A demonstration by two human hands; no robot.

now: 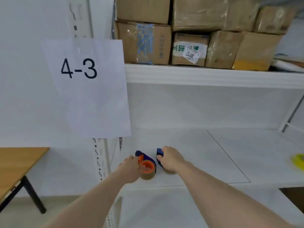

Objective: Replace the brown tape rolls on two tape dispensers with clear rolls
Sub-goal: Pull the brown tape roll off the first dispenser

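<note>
On white shelf, near left upright: two blue tape dispensers side by side. Left hand touches left dispenser, fingers hidden behind its brown tape roll; grip cannot tell. Right hand curled over right dispenser, grasping it. Cardboard boxes on shelf above; "4-3" sign at left.

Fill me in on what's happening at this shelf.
A person is reaching both hands onto a white shelf where two blue tape dispensers sit side by side. The left hand touches the left dispenser, which carries a brown tape roll on an orange hub. The right hand grips the right dispenser. No clear rolls are in sight.
</note>
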